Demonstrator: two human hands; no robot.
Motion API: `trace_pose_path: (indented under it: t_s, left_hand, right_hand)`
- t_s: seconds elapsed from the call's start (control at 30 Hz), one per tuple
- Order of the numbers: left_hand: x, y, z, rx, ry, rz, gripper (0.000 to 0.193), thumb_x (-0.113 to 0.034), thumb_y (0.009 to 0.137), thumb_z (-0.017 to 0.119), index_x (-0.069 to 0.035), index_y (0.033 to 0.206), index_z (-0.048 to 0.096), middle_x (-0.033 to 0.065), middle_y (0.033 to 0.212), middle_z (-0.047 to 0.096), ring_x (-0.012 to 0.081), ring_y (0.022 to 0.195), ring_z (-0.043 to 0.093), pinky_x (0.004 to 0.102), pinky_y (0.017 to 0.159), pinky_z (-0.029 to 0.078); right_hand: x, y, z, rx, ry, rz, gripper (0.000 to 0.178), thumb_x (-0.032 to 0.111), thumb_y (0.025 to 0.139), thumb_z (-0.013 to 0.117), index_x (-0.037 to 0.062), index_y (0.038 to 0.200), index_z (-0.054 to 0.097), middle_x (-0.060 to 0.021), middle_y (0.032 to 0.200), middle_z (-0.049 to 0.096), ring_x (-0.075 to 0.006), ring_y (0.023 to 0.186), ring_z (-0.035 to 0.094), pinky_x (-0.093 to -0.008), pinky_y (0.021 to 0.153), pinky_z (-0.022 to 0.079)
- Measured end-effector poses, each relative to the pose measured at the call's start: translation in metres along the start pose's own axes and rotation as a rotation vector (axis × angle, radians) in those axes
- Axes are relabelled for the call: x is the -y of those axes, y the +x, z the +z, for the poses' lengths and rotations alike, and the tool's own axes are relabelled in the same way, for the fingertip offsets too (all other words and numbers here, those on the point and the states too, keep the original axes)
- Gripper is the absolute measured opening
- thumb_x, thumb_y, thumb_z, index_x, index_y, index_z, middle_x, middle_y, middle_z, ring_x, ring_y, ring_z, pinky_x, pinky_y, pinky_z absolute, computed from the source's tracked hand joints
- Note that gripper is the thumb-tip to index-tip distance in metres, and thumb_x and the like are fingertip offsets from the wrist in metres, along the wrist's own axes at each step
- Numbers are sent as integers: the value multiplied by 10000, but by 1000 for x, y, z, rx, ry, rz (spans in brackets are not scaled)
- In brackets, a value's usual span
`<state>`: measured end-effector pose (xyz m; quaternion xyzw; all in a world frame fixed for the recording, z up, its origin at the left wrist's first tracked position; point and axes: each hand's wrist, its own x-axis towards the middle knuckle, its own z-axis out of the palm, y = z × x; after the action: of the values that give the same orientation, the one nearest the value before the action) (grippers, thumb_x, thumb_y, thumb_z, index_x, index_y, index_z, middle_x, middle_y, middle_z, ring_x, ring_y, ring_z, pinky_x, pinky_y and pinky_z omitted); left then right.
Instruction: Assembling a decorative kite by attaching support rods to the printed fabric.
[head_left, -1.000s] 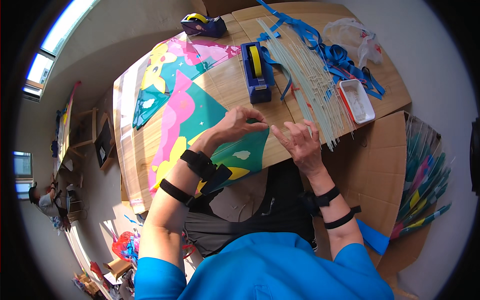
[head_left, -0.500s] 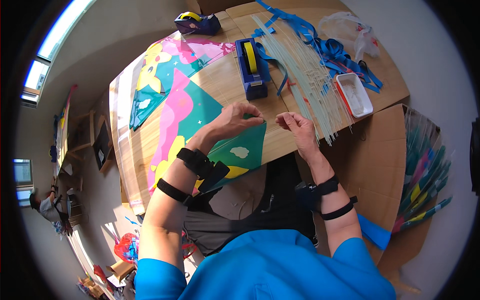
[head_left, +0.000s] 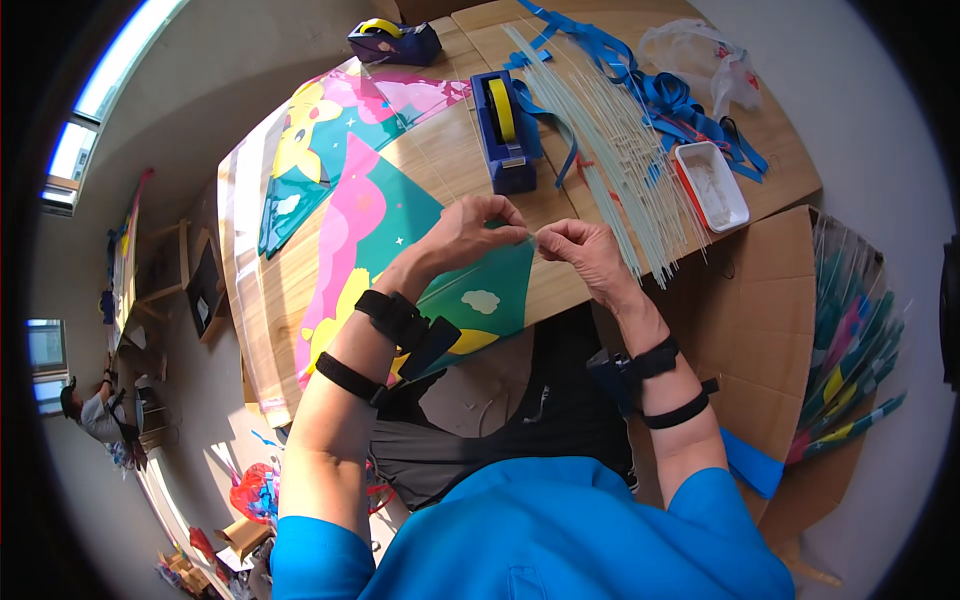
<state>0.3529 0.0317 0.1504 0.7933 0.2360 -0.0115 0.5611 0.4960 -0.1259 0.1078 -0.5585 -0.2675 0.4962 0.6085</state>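
My left hand [head_left: 468, 235] is closed in a pinch above the right corner of a printed plastic sheet [head_left: 420, 285] in green, pink and yellow. Facing it, my right hand [head_left: 588, 258] pinches too, its thumb and forefinger nearly meeting the left fingertips. Whatever sits between the fingertips is too small to make out. The sheet lies on the wooden table [head_left: 565, 285], its near edge toward my lap. Just beyond my hands stands a dark blue tape dispenser [head_left: 514, 178] with a yellow-cored roll.
Thin pale rods [head_left: 625, 150] lie bundled at the right, beside tangled blue strap [head_left: 670, 95] and a white tray [head_left: 715, 188]. Farther left are another printed sheet [head_left: 310, 130] and a second dispenser [head_left: 400, 45]. A cardboard box [head_left: 745, 320] stands at right; another person [head_left: 100, 412] is far left.
My right hand has moved left, bringing its pinched fingertips close against those of my left hand. The left hand has barely shifted, and the sheet stays in place.
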Motion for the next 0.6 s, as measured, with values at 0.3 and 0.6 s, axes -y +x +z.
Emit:
trace_pose_path:
  t_s: [0.3, 0.6]
  left_hand:
    - [2, 3, -1, 11, 7, -23, 190, -190, 835, 705, -23, 923, 686, 63, 858, 689, 132, 821, 628, 284, 747, 497]
    - [10, 5, 3, -8, -54, 16, 234, -171, 864, 650, -30, 1051, 655, 72, 892, 689, 130, 815, 622, 282, 751, 491]
  right_hand:
    - [1, 1, -2, 47, -146, 3, 181, 156, 862, 720, -3, 945, 696, -16, 801, 659, -76, 762, 599, -214, 725, 491]
    - [23, 5, 3, 77, -218, 124, 189, 145, 827, 724, -26, 902, 696, -38, 773, 659, -104, 732, 622, -220, 644, 493]
